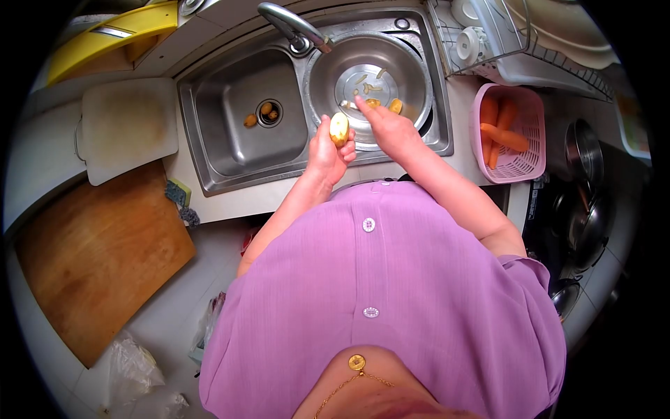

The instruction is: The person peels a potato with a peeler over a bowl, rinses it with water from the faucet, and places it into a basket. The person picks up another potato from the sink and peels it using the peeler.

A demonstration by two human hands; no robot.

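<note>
My left hand [329,152] is wrapped round a partly peeled potato [339,128], its pale flesh facing up. Just to the right, my right hand [394,131] is closed with the index finger reaching forward. A small pale end of what appears to be a peeler [347,104] shows by its fingertips; the rest is hidden by the hand. Both hands are over the near side of a metal basin [319,70] in the right sink. Thin peel strips [371,88] and yellowish potato pieces [396,105] lie inside it.
Small potatoes [250,120] lie around the drain of the left sink [223,150]. A faucet [293,24] arches above. A pink basket [534,133] of carrots [506,137] stands right, below a dish rack [527,42]. Cutting boards [129,129] and a sponge [178,192] are left.
</note>
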